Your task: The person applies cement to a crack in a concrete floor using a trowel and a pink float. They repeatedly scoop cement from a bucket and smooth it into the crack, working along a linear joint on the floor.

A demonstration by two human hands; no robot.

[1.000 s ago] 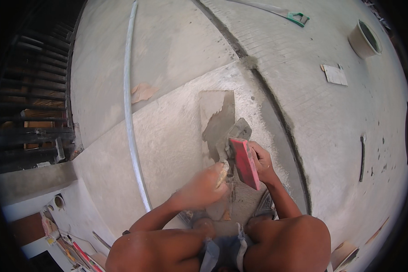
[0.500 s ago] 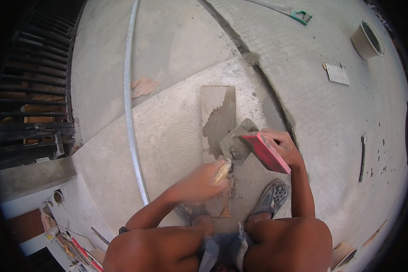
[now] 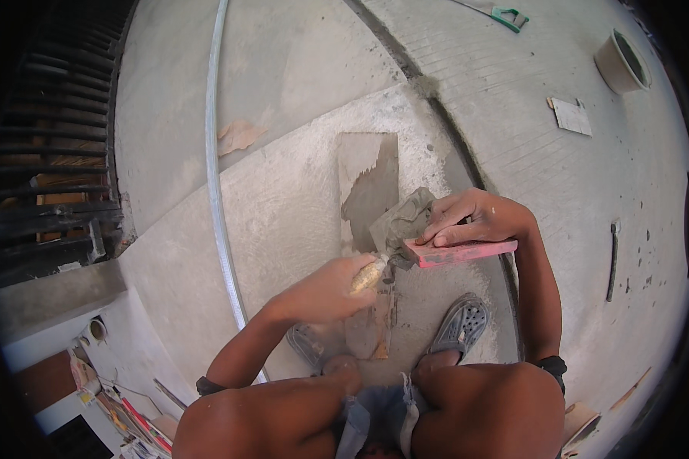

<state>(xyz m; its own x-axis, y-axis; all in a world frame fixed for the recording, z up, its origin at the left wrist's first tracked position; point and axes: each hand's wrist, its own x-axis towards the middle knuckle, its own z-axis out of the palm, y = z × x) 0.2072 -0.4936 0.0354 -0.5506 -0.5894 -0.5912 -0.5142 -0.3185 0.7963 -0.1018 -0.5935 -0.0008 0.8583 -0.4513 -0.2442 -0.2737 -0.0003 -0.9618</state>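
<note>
My left hand [image 3: 325,291] is closed round the pale yellowish handle of a trowel [image 3: 367,277]. Wet grey mortar [image 3: 412,213] lies heaped on the trowel's blade and covers most of it. My right hand [image 3: 478,216] grips a red-pink float [image 3: 471,254] from above, its edge close to the mortar. Whether the float touches the mortar I cannot tell. Below and beyond the tools, a long rectangular slab [image 3: 357,157] lies on the concrete, partly dark with wet mortar. The near part of the slab is partly hidden by the tools and my left hand.
A long metal bar [image 3: 213,153] runs along the floor at left, beside a dark barred gate [image 3: 53,145]. To the right are a bucket [image 3: 622,65], a white card [image 3: 571,117] and a dark strip [image 3: 613,260]. A green-handled saw [image 3: 511,18] lies far off. My grey clogs flank the slab.
The float has turned from steeply tilted to nearly level, with my right hand now on top of it. The mortar on the trowel looks more heaped. My left hand has shifted slightly left.
</note>
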